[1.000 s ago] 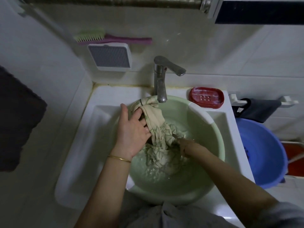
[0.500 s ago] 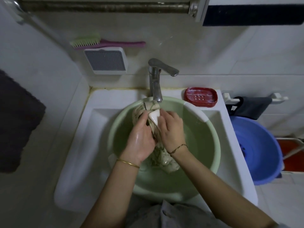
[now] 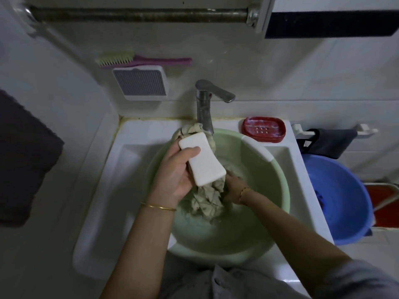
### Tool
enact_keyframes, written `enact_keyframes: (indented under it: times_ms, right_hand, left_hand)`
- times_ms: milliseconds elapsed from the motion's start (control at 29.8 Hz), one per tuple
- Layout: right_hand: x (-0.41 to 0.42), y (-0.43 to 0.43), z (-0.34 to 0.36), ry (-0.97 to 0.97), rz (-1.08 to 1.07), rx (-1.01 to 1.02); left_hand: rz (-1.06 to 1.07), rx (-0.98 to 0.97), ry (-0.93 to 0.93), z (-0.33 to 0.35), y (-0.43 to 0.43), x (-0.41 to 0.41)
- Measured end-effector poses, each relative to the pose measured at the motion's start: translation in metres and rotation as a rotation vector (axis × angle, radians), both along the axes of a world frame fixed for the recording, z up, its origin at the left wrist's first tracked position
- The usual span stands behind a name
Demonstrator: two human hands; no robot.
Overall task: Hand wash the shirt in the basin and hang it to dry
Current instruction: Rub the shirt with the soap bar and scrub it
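The left hand point(image 3: 172, 175) has its grip curled round a white soap bar point(image 3: 203, 158) (thumb across the top), pressing it on the beige shirt point(image 3: 205, 199), which runs from the far rim of the green basin point(image 3: 261, 201), under the faucet point(image 3: 205, 108), down inside. The right hand point(image 3: 232, 190) grips the shirt's lower bunch.

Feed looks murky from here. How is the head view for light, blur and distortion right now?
Head view: dim overall, darkest toward the corners; the white soap bar in the left hand is the brightest, sharpest thing. Head view: the right hand is soft, its fingers lost in the shirt. Head view: the wide angle bows the metal rail along the top.
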State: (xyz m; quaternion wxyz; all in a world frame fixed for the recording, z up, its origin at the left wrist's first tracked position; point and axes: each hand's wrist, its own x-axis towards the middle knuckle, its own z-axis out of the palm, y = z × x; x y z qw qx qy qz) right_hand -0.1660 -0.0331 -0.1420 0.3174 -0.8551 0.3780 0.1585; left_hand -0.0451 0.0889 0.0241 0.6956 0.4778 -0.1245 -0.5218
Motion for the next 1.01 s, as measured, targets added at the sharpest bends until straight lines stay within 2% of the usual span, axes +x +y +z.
enact_keyframes:
  times_ms: [67,101,235,302,436,470,537,570,671,705,805,906,1007]
  right_hand:
    - [0.001,0.000,-0.004,0.008,0.039,-0.057]
    - [0.000,-0.002,0.000,-0.064,-0.031,-0.069]
    - [-0.012,-0.006,0.029,-0.534,-0.660,0.274]
    - [-0.021,-0.012,0.045,-0.694,-0.800,0.379]
    - [-0.035,-0.010,0.069,-0.851,-0.946,0.752]
    - [-0.038,-0.008,0.074,-0.859,-0.970,0.858]
    - [-0.040,0.000,0.080,-0.784,-0.982,0.902]
    - [-0.040,0.003,0.077,-0.674,-0.919,0.806]
    - [-0.036,0.011,0.058,-0.184,-0.396,0.236]
    - [-0.033,0.013,0.050,-0.093,-0.275,0.143]
    - [-0.018,0.024,0.036,0.082,-0.094,0.017]
    - [-0.002,0.034,0.029,0.154,-0.010,-0.253]
    - [0.011,0.048,0.025,0.253,0.031,-0.289]
  left_hand:
    - [0.001,0.011,-0.017,0.008,0.002,0.004]
    - [0.013,0.025,-0.029,0.011,0.003,0.006]
    - [0.124,0.101,-0.078,0.005,0.005,0.019]
    - [0.156,0.126,-0.082,-0.003,0.005,0.021]
    - [0.174,0.112,-0.047,-0.011,0.005,0.023]
    - [0.175,0.101,-0.049,-0.012,0.004,0.023]
    - [0.171,0.075,-0.064,-0.012,0.003,0.025]
    - [0.168,0.067,-0.073,-0.012,0.002,0.025]
    - [0.160,0.065,-0.095,-0.009,0.002,0.024]
    - [0.156,0.067,-0.098,-0.008,0.002,0.024]
    - [0.146,0.091,-0.127,-0.004,0.003,0.021]
    - [0.140,0.136,-0.175,-0.003,0.004,0.022]
    - [0.139,0.168,-0.211,-0.003,0.004,0.023]
